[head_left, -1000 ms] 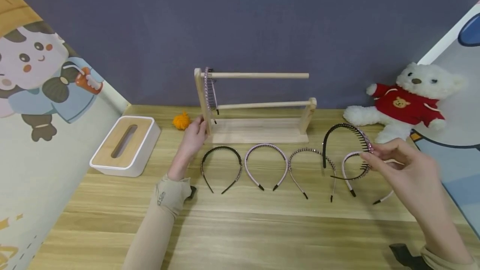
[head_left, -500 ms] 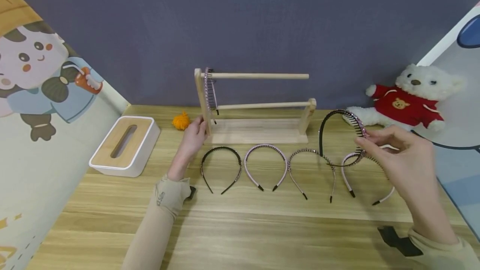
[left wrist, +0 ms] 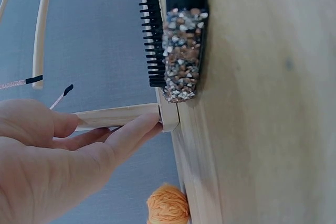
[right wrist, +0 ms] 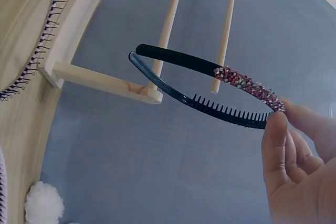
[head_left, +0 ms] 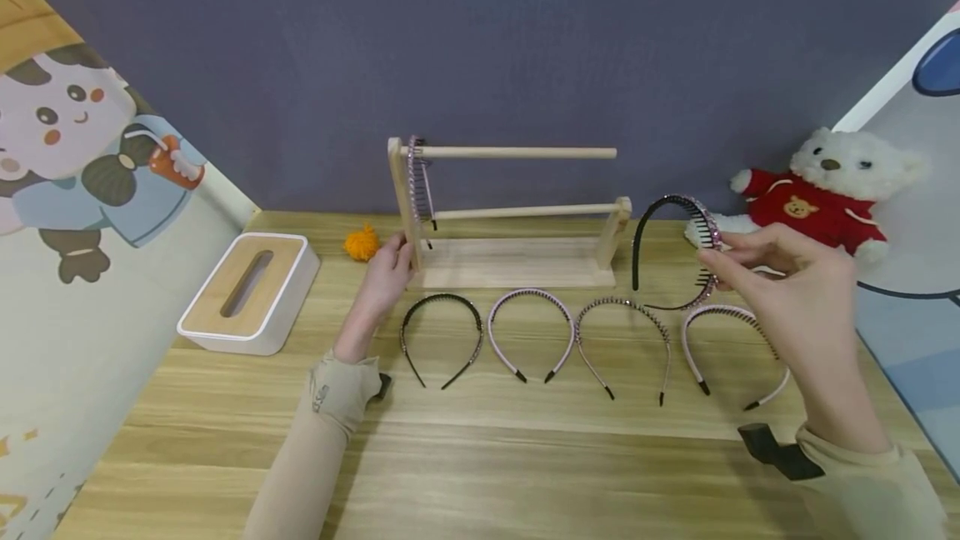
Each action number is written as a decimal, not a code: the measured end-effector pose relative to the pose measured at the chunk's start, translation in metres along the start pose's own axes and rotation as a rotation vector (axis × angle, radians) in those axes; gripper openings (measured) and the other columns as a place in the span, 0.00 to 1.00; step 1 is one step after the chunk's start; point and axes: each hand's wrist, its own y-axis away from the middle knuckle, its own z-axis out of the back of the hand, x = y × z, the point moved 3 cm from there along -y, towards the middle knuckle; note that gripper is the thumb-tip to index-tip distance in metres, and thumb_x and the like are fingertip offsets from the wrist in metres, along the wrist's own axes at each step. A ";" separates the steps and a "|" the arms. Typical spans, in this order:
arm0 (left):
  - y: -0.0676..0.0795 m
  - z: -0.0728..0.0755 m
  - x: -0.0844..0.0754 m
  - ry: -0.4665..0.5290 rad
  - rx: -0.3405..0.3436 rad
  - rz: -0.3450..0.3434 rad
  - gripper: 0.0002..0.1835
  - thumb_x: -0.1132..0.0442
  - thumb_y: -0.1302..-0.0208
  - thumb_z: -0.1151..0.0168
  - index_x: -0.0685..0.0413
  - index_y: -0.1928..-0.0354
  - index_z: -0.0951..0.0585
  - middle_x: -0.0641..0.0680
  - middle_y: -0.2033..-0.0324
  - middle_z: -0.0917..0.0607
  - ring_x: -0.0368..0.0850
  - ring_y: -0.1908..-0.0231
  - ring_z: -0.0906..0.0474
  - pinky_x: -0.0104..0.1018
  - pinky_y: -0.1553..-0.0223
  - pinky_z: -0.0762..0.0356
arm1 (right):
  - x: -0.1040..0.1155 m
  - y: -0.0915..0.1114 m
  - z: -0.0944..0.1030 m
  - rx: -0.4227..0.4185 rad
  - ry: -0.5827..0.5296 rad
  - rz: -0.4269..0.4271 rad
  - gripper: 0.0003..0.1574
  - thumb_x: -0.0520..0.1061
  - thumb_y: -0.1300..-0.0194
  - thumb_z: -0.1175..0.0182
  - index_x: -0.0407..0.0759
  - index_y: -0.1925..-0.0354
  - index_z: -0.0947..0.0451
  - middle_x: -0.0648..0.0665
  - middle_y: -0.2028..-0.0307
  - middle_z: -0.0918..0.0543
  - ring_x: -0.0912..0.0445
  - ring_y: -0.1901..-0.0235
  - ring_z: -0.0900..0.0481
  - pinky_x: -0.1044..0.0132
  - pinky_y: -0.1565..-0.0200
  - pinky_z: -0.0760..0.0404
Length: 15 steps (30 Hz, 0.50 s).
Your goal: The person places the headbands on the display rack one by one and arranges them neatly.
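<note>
My right hand (head_left: 798, 294) pinches a black toothed headband with pink sparkling stones (head_left: 712, 236) between thumb and fingers. It is raised above the table, right of a two-rod wooden rack (head_left: 517, 261); its free ends point left in the head view. In the right wrist view the headband's black ends (right wrist: 173, 56) overlap the rack's rods. My left hand (head_left: 386, 273) holds the foot of the rack's left post (left wrist: 115, 116), thumb on one side and fingers on the other. A pink beaded headband (head_left: 414, 182) hangs at the left end of the upper rod.
In front of the rack lie a black headband (head_left: 442, 297), a lilac one (head_left: 532, 292), a thin beaded one (head_left: 621, 301) and a pink one (head_left: 690, 348). A tissue box (head_left: 258, 315) and orange yarn ball (head_left: 362, 242) stand left; a white teddy bear (head_left: 795, 198) sits right.
My right hand has carried the black stone-studded headband up and left, away from the pink headband below it. The left hand and the rack have stayed still.
</note>
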 end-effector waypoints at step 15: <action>-0.001 -0.001 0.001 0.009 -0.002 0.001 0.25 0.63 0.10 0.63 0.72 0.22 0.36 0.77 0.36 0.23 0.68 0.37 0.23 0.60 0.38 0.23 | 0.007 -0.013 -0.007 -0.018 0.053 -0.023 0.16 0.40 0.38 0.20 0.36 0.53 0.10 0.68 0.69 0.12 0.68 0.73 0.15 0.78 0.69 0.23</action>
